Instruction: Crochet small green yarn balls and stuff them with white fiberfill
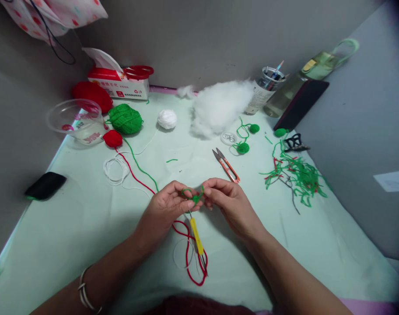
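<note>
A small green crocheted piece [195,199] is pinched between the fingers of my left hand [173,201]. My right hand [224,199] pinches a green yarn end at the piece's right side. Below my fingers lies a crochet hook with a yellow handle [196,236], its metal tip reaching up to my left fingertips. Loops of red yarn [187,253] and thin white yarn lie around the hook. Orange-handled thread snips [230,169] rest just beyond my right hand.
Green [125,119], red [113,138] and white [167,119] yarn balls lie back left, near a clear plastic bowl [73,131] and a tissue box [134,87]. White stuffing [215,107] sits at the back. Green yarn scraps [299,175], a pen cup [260,94] and a bottle [285,94] stand right.
</note>
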`<state>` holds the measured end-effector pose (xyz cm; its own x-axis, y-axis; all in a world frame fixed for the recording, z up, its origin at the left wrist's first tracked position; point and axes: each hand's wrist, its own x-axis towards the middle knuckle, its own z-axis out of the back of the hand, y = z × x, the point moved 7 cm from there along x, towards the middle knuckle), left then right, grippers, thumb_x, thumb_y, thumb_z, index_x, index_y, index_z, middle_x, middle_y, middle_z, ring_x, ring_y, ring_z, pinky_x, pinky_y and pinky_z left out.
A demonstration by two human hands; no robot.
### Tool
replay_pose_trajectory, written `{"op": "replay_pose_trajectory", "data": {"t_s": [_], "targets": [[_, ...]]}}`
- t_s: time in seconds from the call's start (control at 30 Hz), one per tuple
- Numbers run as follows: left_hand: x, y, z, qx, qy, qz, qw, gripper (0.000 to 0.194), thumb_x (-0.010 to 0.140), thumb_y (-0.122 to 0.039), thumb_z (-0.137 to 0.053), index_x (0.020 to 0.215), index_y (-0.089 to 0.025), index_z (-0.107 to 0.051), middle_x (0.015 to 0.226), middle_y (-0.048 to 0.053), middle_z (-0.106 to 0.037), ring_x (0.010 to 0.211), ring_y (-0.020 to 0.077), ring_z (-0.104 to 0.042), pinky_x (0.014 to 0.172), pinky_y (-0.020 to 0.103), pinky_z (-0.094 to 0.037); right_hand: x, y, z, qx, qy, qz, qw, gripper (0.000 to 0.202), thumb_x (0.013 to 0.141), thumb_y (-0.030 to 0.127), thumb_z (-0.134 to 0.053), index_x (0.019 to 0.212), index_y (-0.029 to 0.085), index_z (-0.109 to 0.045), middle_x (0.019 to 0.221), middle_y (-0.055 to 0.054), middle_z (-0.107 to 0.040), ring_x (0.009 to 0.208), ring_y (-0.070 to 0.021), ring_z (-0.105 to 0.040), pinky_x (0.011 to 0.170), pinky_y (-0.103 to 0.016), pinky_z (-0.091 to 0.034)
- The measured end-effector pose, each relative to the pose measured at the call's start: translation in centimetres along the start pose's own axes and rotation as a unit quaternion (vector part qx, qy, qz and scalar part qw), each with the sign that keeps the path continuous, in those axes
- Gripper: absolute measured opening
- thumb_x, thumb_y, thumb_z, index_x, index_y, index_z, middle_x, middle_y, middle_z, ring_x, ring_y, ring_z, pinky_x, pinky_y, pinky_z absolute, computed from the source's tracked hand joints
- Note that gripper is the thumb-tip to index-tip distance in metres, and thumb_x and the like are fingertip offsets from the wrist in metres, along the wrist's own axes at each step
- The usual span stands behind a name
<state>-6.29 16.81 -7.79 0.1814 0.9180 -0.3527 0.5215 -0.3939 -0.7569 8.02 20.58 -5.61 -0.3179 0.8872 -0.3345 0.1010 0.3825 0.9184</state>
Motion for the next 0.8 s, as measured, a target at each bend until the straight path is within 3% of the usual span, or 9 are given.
{"op": "replay_pose_trajectory", "data": {"t_s": [0.17, 0.3, 0.37, 0.43, 0.5, 0.53, 0.57, 0.7, 0.8], "targets": [[0.0, 0.1, 0.2, 0.048, -0.008, 0.015, 0.999, 0.011, 0.078, -0.025, -0.086, 0.079, -0.018, -0.077, 0.095, 0.001, -0.078, 0.087, 0.014, -0.076, 0.089, 0.027, -0.06, 0.1, 0.1, 0.7, 0.028, -0.05, 0.008, 0.998, 0.019, 0.078, 0.035, -0.081, 0.077, 0.018, -0.073, 0.061, 0.004, -0.059, 0.053, -0.0075, -0.049, 0.055, -0.023, -0.039], [-0.1, 0.1, 0.0, 0.098, -0.001, 0.031, 0.995, 0.007, 0.081, -0.024, -0.08, 0.086, -0.02, -0.082, 0.091, 0.002, -0.081, 0.09, 0.0156, -0.074, 0.091, 0.027, -0.056, -1.3, 2.4, -0.3, -0.125, -0.059, 0.174, 0.975, 0.009, 0.089, 0.023, -0.071, 0.081, 0.019, -0.072, 0.068, 0.002, -0.061, 0.06, -0.0096, -0.056, 0.057, -0.023, -0.046], [-0.2, 0.0, -0.2, 0.088, 0.006, 0.04, 0.995, 0.012, 0.085, -0.028, -0.078, 0.091, -0.019, -0.083, 0.094, 0.003, -0.081, 0.092, 0.0161, -0.073, 0.09, 0.026, -0.054, -2.9, 3.8, -1.9, -0.266, -0.036, 0.323, 0.908, 0.009, 0.093, 0.014, -0.065, 0.088, 0.019, -0.071, 0.077, -0.001, -0.067, 0.068, -0.012, -0.062, 0.061, -0.023, -0.051], [-0.3, 0.2, -0.4, 0.057, 0.019, 0.061, 0.996, 0.02, 0.088, -0.036, -0.077, 0.094, -0.018, -0.083, 0.092, 0.004, -0.081, 0.088, 0.0157, -0.071, 0.085, 0.025, -0.054, -4.7, 4.1, -4.0, -0.394, -0.005, 0.452, 0.8, 0.013, 0.094, 0.008, -0.063, 0.096, 0.018, -0.07, 0.083, -0.005, -0.072, 0.074, -0.0149, -0.065, 0.064, -0.026, -0.055], [-0.4, 0.4, -0.4, 0.02, 0.019, 0.087, 0.996, 0.024, 0.086, -0.039, -0.081, 0.094, -0.017, -0.081, 0.086, 0.003, -0.079, 0.08, 0.0136, -0.069, 0.077, 0.023, -0.053, -5.7, 3.7, -5.2, -0.468, 0.008, 0.518, 0.716, 0.015, 0.094, 0.006, -0.063, 0.102, 0.018, -0.069, 0.084, -0.007, -0.074, 0.073, -0.0168, -0.066, 0.064, -0.028, -0.056], [-0.5, 0.5, -0.4, 0.003, 0.016, 0.095, 0.995, 0.024, 0.083, -0.038, -0.084, 0.092, -0.016, -0.08, 0.084, 0.002, -0.077, 0.077, 0.0123, -0.068, 0.075, 0.022, -0.053, -5.8, 3.5, -5.3, -0.483, 0.006, 0.527, 0.699, 0.016, 0.094, 0.006, -0.063, 0.103, 0.018, -0.068, 0.084, -0.007, -0.075, 0.072, -0.0172, -0.066, 0.064, -0.028, -0.057], [-0.5, 0.5, -0.3, -0.009, 0.01, 0.095, 0.995, 0.023, 0.081, -0.035, -0.087, 0.09, -0.015, -0.078, 0.083, 0.001, -0.076, 0.075, 0.0112, -0.067, 0.073, 0.021, -0.052, -5.8, 3.4, -5.2, -0.485, -0.001, 0.524, 0.7, 0.016, 0.094, 0.007, -0.063, 0.104, 0.018, -0.067, 0.083, -0.006, -0.074, 0.071, -0.0172, -0.066, 0.064, -0.028, -0.057], [-0.3, -0.1, -0.3, -0.017, -0.003, 0.056, 0.998, 0.023, 0.074, -0.024, -0.089, 0.079, -0.015, -0.069, 0.078, -0.001, -0.072, 0.071, 0.0091, -0.064, 0.07, 0.019, -0.051, -4.9, 3.5, -4.0, -0.428, -0.035, 0.471, 0.77, 0.017, 0.094, 0.005, -0.062, 0.104, 0.018, -0.066, 0.083, -0.005, -0.072, 0.072, -0.0153, -0.067, 0.061, -0.025, -0.056], [-0.2, -0.5, -0.3, 0.01, -0.023, 0.023, 0.999, 0.023, 0.073, -0.019, -0.086, 0.078, -0.017, -0.063, 0.075, -0.003, -0.071, 0.07, 0.0093, -0.065, 0.07, 0.019, -0.051, -4.3, 3.5, -3.5, -0.401, -0.067, 0.435, 0.803, 0.015, 0.094, 0.004, -0.062, 0.098, 0.019, -0.066, 0.079, -0.003, -0.069, 0.07, -0.014, -0.066, 0.06, -0.023, -0.055]]}}
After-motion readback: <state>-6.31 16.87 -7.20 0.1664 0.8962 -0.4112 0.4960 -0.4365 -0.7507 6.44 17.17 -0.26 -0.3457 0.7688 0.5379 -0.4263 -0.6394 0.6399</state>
